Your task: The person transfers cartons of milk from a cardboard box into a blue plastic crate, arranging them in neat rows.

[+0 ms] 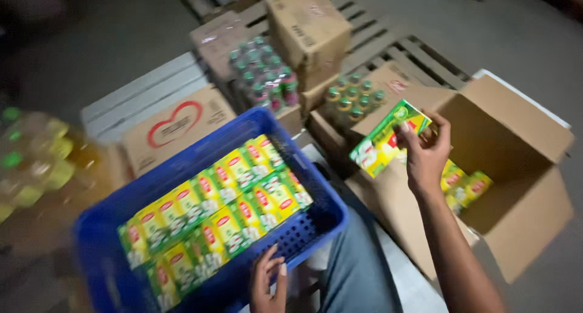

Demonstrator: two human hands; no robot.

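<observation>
Yellow-green carton (388,138) is sitting clenched in my right hand (427,155), hovering above the open cardboard box (516,167) at three o'clock. My left hand (269,282) is gripping the blue crate (303,228) rim at six o'clock, beside rows of packed cartons (212,216).

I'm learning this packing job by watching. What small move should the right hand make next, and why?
Probably carry the yellow-green packet in the right hand over to the blue crate: its rows of like packets leave a bare patch near the left hand.
</observation>
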